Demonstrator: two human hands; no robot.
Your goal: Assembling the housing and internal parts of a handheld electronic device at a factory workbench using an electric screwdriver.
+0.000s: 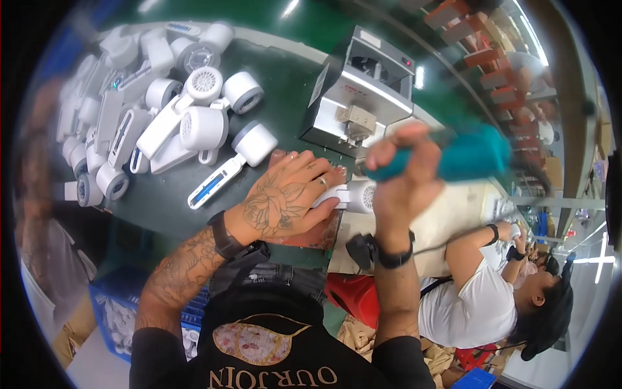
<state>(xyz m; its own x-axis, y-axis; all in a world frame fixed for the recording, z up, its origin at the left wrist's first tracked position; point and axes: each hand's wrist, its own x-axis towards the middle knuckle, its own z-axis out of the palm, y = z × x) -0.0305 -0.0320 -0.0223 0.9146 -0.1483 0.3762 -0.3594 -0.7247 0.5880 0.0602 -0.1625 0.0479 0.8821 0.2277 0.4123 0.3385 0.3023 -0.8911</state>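
Note:
My left hand [285, 194], tattooed and wearing rings, presses a white handheld fan [360, 194] down on a reddish-brown work pad [304, 238]. The fan lies with its grilled round head to the right, and most of its handle is hidden under my fingers. Above the fan's head, my right hand [411, 172] is wrapped around a teal power screwdriver [473, 157], both smeared by motion. Its tip points left and cannot be made out clearly. Just left of my left hand lies another white fan [217, 181] with a blue strip along its handle.
Many white handheld fans [204, 129] are heaped on the dark green table [194, 223] at the left. A grey screw-feeder machine [363, 91] stands ahead. At lower left is a blue crate [103, 311] of white parts. To the right sits a co-worker [473, 301], near a red stool [353, 301].

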